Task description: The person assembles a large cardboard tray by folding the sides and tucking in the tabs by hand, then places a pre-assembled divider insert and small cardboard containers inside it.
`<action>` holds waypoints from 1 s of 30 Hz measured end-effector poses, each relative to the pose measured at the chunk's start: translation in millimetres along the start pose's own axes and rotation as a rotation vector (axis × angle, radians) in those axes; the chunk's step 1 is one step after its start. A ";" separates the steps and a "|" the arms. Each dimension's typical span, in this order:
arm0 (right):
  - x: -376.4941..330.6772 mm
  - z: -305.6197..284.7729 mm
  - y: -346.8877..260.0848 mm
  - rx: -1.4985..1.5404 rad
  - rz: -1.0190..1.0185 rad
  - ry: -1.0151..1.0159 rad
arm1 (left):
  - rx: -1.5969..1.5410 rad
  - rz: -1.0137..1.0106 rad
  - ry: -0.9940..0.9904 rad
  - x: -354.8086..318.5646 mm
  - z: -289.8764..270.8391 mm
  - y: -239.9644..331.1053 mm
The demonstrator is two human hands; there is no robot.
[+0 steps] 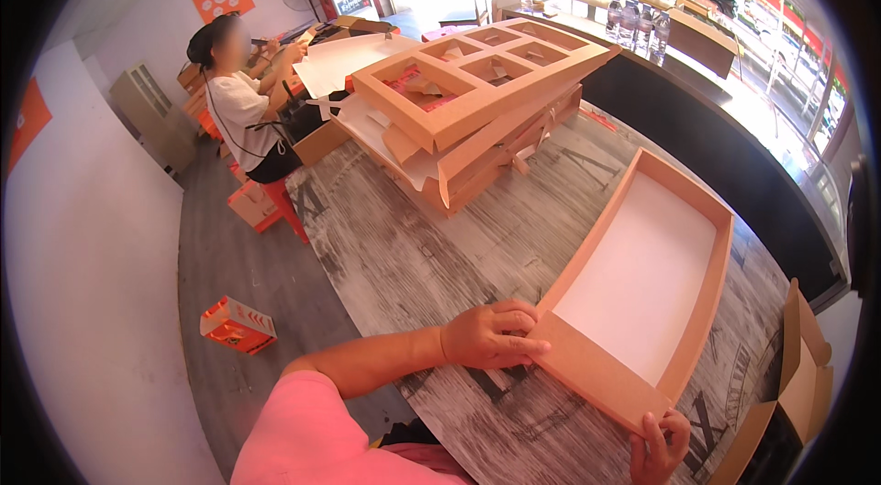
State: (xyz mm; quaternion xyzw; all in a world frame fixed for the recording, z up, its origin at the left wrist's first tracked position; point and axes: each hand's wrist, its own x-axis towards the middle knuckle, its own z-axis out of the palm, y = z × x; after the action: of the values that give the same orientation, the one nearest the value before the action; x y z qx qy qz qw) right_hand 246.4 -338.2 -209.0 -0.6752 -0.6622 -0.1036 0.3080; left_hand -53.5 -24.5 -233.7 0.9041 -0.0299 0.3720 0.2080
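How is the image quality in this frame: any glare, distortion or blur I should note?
Head view: strong fisheye bending, so the grey table edges curve and the corners go black; daylight blows out the windows at upper right; the cardboard tray, left hand and right hand are sharp and evenly lit; the seated person's face is blurred.

An open cardboard box tray (642, 278) is set on the table (413, 256), gripped at its near wall by the left hand (491, 335) and at its near right corner by the right hand (659, 446). Behind it, a stack of windowed box lids (477, 90) is piled. A seated person (240, 104) is placed at the table's far left; water bottles (635, 24), apparently, are lined up behind right
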 end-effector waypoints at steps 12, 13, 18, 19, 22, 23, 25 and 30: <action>-11.7 10.3 4.7 -0.020 0.070 0.072 | 0.117 -0.033 0.014 7.7 -1.7 1.3; -12.5 8.9 3.4 -0.033 0.080 0.076 | 0.133 -0.022 0.022 8.6 0.4 1.4; -14.9 12.6 1.7 -0.056 0.098 0.071 | 0.230 -0.017 -0.029 -0.8 3.6 4.9; -14.0 11.4 0.9 -0.067 0.096 0.058 | 0.241 -0.020 -0.035 -0.2 4.7 4.4; -5.1 6.7 -5.3 -0.020 0.107 0.057 | 0.326 0.046 0.057 12.7 3.4 5.2; -2.6 5.4 -8.4 -0.017 0.123 0.053 | 0.316 0.054 0.060 14.3 3.4 4.7; 0.6 3.3 -14.5 -0.005 0.153 0.043 | 0.299 0.066 0.060 15.2 1.4 5.1; 2.0 4.4 -17.2 -0.056 0.126 0.035 | 0.290 0.081 0.054 16.1 -1.6 5.4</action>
State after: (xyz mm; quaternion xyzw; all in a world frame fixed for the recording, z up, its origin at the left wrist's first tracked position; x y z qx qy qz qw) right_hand 229.0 -335.2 -206.6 -0.7220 -0.6098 -0.1143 0.3062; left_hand -44.1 -27.2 -219.8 0.9125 -0.0068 0.4045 0.0608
